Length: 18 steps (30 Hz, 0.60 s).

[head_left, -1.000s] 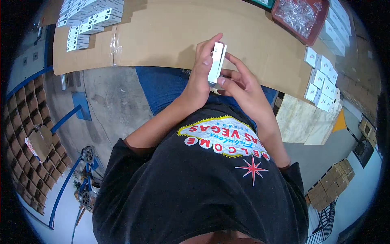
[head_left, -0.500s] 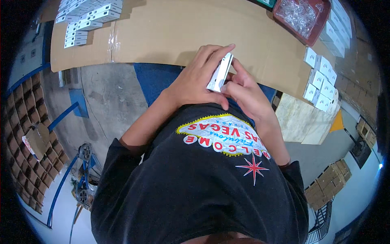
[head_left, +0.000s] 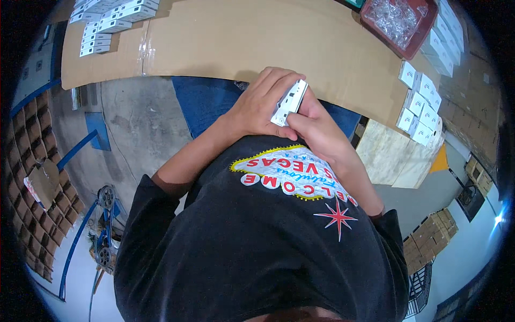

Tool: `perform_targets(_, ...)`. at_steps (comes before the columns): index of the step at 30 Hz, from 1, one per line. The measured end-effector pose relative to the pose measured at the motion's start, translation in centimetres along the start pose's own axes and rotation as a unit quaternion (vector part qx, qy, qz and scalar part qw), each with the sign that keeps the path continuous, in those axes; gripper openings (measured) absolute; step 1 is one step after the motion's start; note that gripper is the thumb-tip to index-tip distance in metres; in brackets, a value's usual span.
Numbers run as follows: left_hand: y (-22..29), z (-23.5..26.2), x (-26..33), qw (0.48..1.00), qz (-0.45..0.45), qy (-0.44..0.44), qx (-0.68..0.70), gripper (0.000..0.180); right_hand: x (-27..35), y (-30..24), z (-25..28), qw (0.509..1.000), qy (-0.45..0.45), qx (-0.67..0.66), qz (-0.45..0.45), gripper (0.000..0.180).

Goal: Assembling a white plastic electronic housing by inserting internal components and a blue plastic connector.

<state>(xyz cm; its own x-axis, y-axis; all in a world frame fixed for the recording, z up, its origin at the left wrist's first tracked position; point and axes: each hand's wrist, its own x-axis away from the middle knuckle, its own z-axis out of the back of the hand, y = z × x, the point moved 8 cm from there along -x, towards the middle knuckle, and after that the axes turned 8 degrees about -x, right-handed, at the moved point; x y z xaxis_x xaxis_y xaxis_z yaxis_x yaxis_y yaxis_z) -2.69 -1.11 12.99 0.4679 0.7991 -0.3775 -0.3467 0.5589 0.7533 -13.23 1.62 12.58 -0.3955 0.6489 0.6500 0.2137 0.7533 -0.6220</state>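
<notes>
My left hand (head_left: 263, 104) curls around the white box (head_left: 289, 103), and my right hand (head_left: 323, 130) grips it too. Together they hide its underside.

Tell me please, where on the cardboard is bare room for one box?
The widest bare patch of cardboard lies between the left white boxes and the reddish tray. A smaller one lies between the right hand and the right white boxes. The far left corner and right edge are crowded.

Close, wide downward view from head
</notes>
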Motion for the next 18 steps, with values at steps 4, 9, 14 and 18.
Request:
perform_targets(4,0.3,-0.5,0.7,1.0,0.01,-0.004,-0.001,0.11,0.2,0.5,0.2,0.999,0.013,0.028,-0.009,0.062)
perform_targets(9,0.4,-1.2,1.5,1.0,0.026,-0.01,0.007,0.107,0.8,0.7,-0.3,0.999,0.025,0.004,-0.024,0.062)
perform_targets(14,0.7,-1.1,1.5,0.999,0.03,-0.015,0.029,0.107,1.4,0.8,-0.2,0.999,0.01,-0.037,-0.02,0.056)
perform_targets(18,0.1,-0.3,1.0,0.998,0.024,0.026,0.06,0.11,1.5,-0.7,-0.6,0.995,0.011,-0.081,-0.065,0.055)
